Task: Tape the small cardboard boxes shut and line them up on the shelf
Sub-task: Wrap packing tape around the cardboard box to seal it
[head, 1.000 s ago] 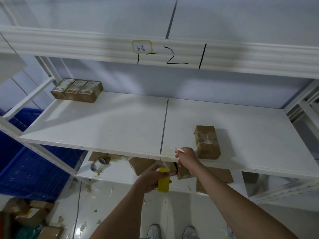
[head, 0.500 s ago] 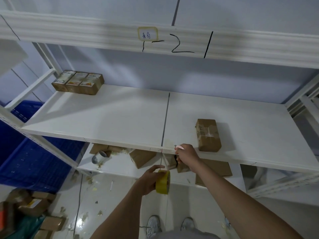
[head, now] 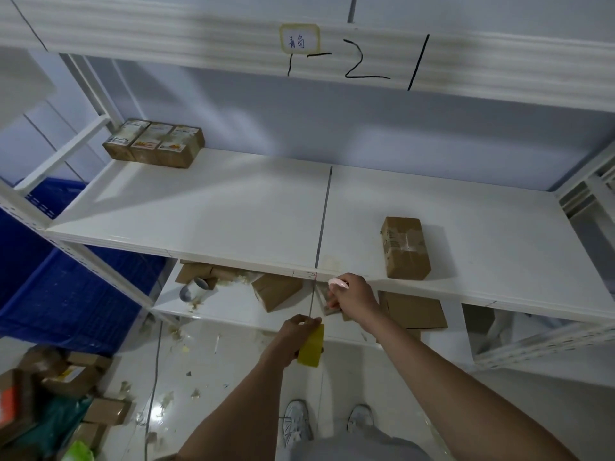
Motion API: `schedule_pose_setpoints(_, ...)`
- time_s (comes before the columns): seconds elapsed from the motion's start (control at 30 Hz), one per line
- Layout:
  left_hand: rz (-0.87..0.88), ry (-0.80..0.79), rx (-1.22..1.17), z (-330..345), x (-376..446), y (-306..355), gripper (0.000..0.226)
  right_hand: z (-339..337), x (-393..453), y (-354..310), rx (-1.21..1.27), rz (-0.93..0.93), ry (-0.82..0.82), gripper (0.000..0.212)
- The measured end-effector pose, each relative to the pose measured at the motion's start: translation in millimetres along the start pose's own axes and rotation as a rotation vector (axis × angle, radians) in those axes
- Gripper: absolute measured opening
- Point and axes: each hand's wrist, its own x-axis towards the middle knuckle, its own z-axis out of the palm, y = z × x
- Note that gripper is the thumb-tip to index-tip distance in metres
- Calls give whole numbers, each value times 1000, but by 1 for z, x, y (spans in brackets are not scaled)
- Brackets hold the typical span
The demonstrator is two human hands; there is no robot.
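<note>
Yellow tape roll (head: 311, 348) gripped by left hand (head: 293, 337), right hand (head: 352, 296) pinching strip

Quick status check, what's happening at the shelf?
Left hand grips yellow tape roll. Right hand holds pink cutter. Brown box waits on shelf.

Blue crate (head: 50, 294) left of rack; debris on floor (head: 186, 377); white sneakers (head: 298, 422) btm centre

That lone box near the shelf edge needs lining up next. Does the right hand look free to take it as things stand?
Probably not yet: the right hand is pinching a small white cutter by the tape. The cardboard box lies close beside it on the shelf, with nothing between.
</note>
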Motion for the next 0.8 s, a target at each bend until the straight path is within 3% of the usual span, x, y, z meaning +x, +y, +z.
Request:
schedule_pose_setpoints(0.17, 63, -19, 32, -1, 3, 4, 24, 0, -3, 3, -10, 14, 15, 14)
schedule_pose_setpoints(0.47, 14, -117, 5, -13, 0, -1, 39, 3, -1, 6, -34, -26, -6, 12)
schedule_pose_setpoints(0.67, -100, -10, 121, -19, 0, -19, 48, 9, -6, 1, -83, -67, -56, 19)
schedule_pose_setpoints(0.8, -33, -1, 119, -18, 0, -17, 18, 17, -12, 2, -177, -109, -153, 18)
